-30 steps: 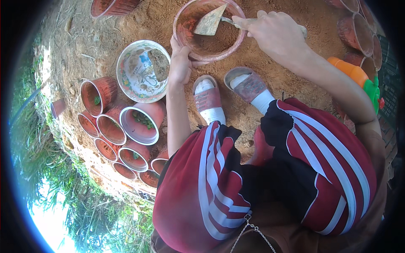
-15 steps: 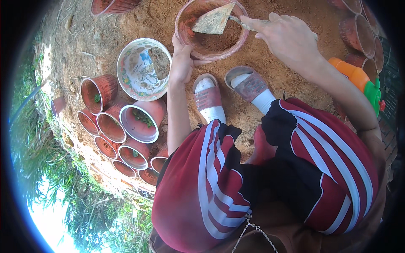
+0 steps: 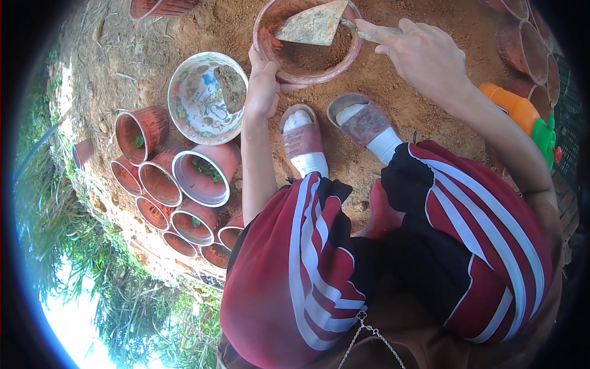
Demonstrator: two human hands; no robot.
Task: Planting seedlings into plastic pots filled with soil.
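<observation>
A wide reddish-brown plant pot (image 3: 286, 75) with soil inside stands in front of my feet, cut off a little by the upper edge. My left hand (image 3: 263, 88) grips its near left rim, the fingers partly hidden by the wall. My right hand (image 3: 424, 60) is closed round the handle of a trowel (image 3: 312, 26). The trowel's flat, dirt-stained blade lies over the pot's opening, tip toward the left. Left of the pot is a white patterned basin (image 3: 195, 101) with a patch of grey, dirt-like material in it.
Several reddish pots (image 3: 161, 183) cluster at the left, some with small green plants. A white-rimmed pot (image 3: 203, 177) holds leaves. More pots (image 3: 521, 52) stand at the right, near an orange and green watering can (image 3: 511, 106). My sandalled feet (image 3: 302, 138) rest on bare soil.
The trowel blade has shifted slightly left over the pot and changed its tilt. My right hand has moved slightly with it. My left hand stays on the rim.
</observation>
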